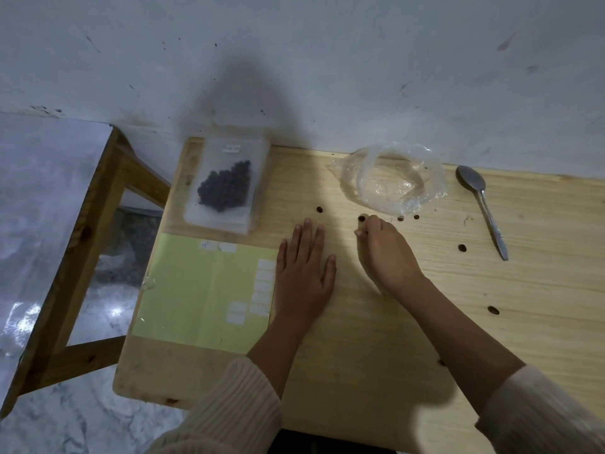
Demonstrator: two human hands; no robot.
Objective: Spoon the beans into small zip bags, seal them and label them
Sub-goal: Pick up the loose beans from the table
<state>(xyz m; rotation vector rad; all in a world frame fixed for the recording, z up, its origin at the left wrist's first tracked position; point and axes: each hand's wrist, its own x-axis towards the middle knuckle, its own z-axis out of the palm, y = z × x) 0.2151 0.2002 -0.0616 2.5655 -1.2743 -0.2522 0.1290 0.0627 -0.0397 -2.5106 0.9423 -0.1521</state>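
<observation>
A zip bag holding dark beans and bearing a white label lies on a stack of bags at the table's back left. My left hand rests flat on the wood, fingers straight, beside the green label sheet. My right hand has its fingers curled, fingertips together just below a loose bean; whether it pinches a bean I cannot tell. A crumpled clear plastic bag lies open behind it. A metal spoon lies to the right. Loose beans such as one bean and another bean dot the table.
The wooden table stands against a white wall. To its left is a wooden frame with a grey surface, and patterned floor shows below. More stray beans lie at the right, like the bean near the edge.
</observation>
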